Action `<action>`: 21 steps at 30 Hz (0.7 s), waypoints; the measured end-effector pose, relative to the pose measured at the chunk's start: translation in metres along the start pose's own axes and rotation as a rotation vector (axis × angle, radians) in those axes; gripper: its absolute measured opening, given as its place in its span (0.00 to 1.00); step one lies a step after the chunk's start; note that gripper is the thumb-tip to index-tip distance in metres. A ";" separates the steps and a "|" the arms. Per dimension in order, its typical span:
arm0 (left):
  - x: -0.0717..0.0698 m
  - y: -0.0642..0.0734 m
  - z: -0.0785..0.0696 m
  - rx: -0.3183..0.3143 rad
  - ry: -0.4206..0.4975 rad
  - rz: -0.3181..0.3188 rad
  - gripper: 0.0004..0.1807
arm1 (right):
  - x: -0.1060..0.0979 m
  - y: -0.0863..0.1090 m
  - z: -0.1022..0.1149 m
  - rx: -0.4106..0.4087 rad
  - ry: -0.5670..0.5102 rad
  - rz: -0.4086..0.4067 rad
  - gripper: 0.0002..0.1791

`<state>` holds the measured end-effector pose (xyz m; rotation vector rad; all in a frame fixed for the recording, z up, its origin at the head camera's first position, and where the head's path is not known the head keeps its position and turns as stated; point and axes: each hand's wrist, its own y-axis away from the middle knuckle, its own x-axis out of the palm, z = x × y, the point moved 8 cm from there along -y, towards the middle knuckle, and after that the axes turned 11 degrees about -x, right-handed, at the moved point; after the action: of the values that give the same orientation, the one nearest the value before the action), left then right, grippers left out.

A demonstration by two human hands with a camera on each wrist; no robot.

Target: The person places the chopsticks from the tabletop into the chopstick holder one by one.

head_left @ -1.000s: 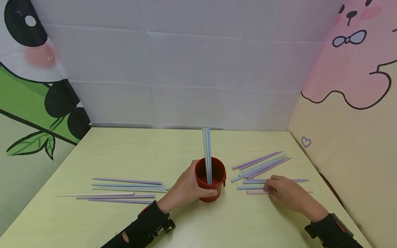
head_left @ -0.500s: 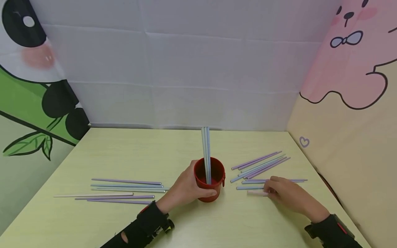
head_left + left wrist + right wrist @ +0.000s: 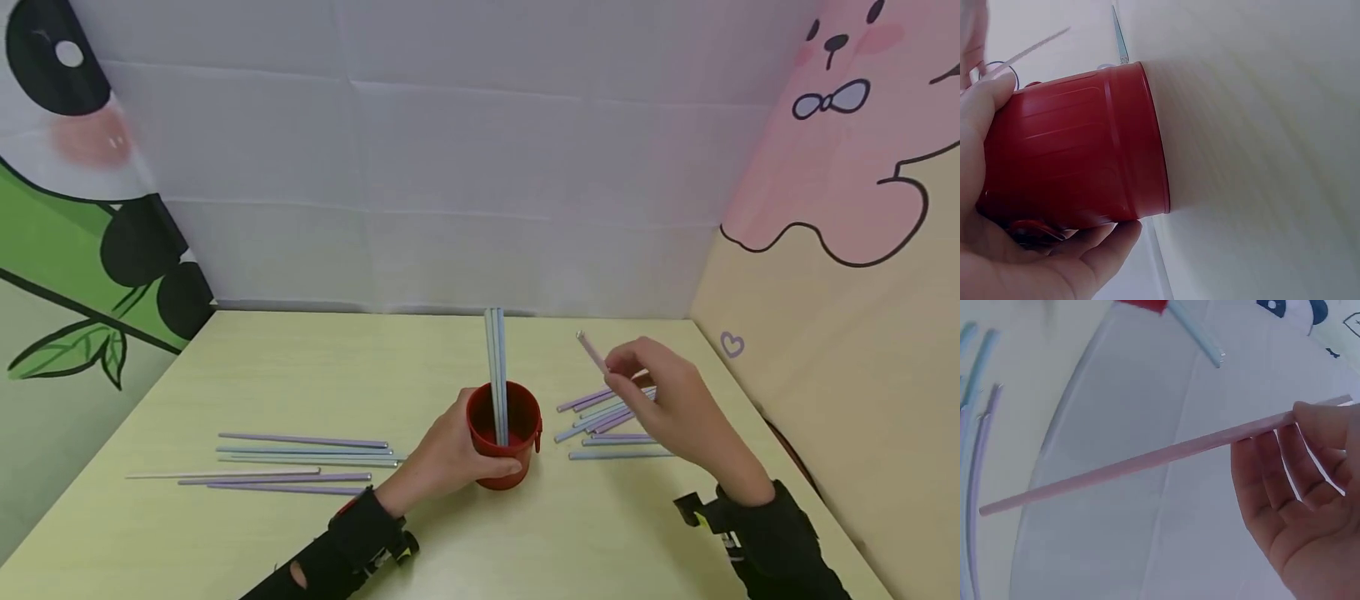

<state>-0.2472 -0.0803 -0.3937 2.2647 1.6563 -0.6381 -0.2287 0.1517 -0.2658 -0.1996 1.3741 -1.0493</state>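
My left hand (image 3: 446, 450) grips a red cup (image 3: 528, 417) that stands upright on the table; the left wrist view shows the cup's ribbed wall (image 3: 1066, 144) with thumb and fingers round it. Several pale blue and green straws (image 3: 497, 367) stand in the cup. Up and to the right of it, my right hand (image 3: 667, 400) pinches a pink straw (image 3: 1166, 453) between thumb and fingertips, held above the table and tilted. Beneath that hand lie several purple, blue and green straws (image 3: 592, 421), partly hidden by it.
On the left of the table (image 3: 315, 358) lies another group of purple, blue, green and pinkish straws (image 3: 300, 454). A white sheet (image 3: 450, 167) hangs behind the table. Walls with cartoon figures flank it, a pink one (image 3: 840, 167) at the right.
My right hand has lifted the pink straw off the table and moved up and slightly left with it. The left hand and the cup have stayed in place.
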 end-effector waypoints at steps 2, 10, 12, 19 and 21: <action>-0.001 0.000 0.000 0.008 0.001 0.001 0.50 | -0.004 -0.014 0.006 0.017 -0.032 -0.075 0.15; 0.000 0.001 -0.002 0.017 0.001 0.004 0.51 | -0.013 -0.048 0.020 0.092 -0.358 -0.340 0.14; -0.001 0.001 -0.001 0.013 -0.005 -0.001 0.51 | -0.012 -0.052 0.021 0.107 -0.428 -0.385 0.14; -0.001 0.000 0.000 0.006 -0.005 0.001 0.50 | -0.002 -0.059 0.022 0.132 -0.539 -0.449 0.14; -0.002 0.000 0.000 0.001 -0.004 0.004 0.50 | 0.004 -0.061 0.022 0.137 -0.554 -0.430 0.14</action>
<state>-0.2477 -0.0816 -0.3931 2.2654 1.6502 -0.6423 -0.2401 0.1048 -0.2217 -0.6544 0.7673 -1.3130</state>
